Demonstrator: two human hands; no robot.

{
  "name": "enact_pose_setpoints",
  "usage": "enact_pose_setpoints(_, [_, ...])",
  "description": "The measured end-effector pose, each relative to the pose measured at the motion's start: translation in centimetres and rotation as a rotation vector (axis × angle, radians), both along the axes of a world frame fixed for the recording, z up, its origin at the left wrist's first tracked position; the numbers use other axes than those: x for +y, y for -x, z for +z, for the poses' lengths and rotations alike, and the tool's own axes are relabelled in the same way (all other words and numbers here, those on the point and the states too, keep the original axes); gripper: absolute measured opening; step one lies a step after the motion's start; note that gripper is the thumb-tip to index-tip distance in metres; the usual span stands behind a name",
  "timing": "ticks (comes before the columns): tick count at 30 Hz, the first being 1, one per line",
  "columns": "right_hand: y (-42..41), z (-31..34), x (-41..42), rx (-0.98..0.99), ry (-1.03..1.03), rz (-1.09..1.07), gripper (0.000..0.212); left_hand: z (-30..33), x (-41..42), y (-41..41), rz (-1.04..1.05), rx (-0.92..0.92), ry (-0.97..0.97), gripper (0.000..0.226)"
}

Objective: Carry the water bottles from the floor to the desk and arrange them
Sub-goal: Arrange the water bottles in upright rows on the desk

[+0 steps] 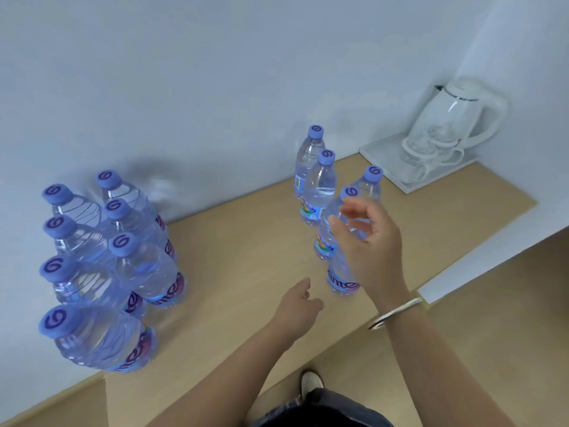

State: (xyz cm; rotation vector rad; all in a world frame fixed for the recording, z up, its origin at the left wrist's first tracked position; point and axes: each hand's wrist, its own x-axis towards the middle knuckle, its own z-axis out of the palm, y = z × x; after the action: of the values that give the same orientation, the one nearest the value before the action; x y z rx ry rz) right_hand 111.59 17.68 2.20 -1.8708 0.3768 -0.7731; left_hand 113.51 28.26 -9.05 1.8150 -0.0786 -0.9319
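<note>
Water bottles, in two groups on the desk [246, 248]: seven large bottles [135, 263] clustered at left of frame in rough rows near the wall, four small bottles [320, 186] at centre right, all upright with purple caps. Beyond them, upper right, a white kettle [458, 118] and glass cups on a white tray [385, 161]. No floor stock visible in frame, only a strip of floor and a shoe [311, 382] at bottom centre, so impossible to say whether more bottles wait below. Judging by the desk alone, carrying looks largely done and the arranging stage under way; small group still loose and staggered, not yet lined up like the large ones.

Right hand [372, 241], centre right, fingers spread and curved, held just in front of the nearest small bottle [338, 241]; palm open, not closed round it. Contact with the bottle not certain from this angle, possibly just brushing its shoulder. Silver bangle [397, 312] at the wrist.

Left hand [295, 306], lower centre, loosely relaxed, fingers half curled, holding nothing, hovering over bare desk between the two groups.
</note>
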Motion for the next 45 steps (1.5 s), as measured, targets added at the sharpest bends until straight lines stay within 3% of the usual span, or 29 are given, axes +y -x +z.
enact_pose_setpoints(3, [1.6,-1.2,-2.2,-0.040,0.096,-0.224,0.034,0.1,-1.1,0.3,-0.033,-0.010,-0.005,0.064])
enact_pose_setpoints(7, [2.0,-4.4,-3.3,0.235,0.023,-0.147,0.057,-0.1,-1.8,0.7,-0.042,0.019,0.010,0.064])
enact_pose_setpoints(17, [1.0,-7.1,-3.1,0.340,0.020,-0.104,0.049,-0.5,-0.2,0.1,0.037,0.011,-0.002,0.066])
enact_pose_setpoints(28, [1.0,-6.0,-1.9,0.319,0.011,-0.077,0.043,-0.4,2.1,-0.6,0.124,0.009,0.041,0.064])
enact_pose_setpoints(34, [0.5,-2.2,-0.5,0.283,0.001,0.069,0.035,1.0,4.7,-1.5,0.119,0.022,0.195,0.080])
enact_pose_setpoints(38, [-1.0,0.3,0.5,0.236,-0.135,0.222,0.032,2.2,7.3,-1.5,0.055,0.181,0.499,0.063])
enact_pose_setpoints(41, [-2.0,1.7,1.3,0.236,-0.137,0.312,0.030,2.7,9.3,-1.1,0.076,0.318,0.676,0.077])
enact_pose_setpoints(45, [-3.2,2.9,2.6,0.232,-0.113,0.399,0.032,3.3,10.9,-0.4,0.135,0.334,0.759,0.087])
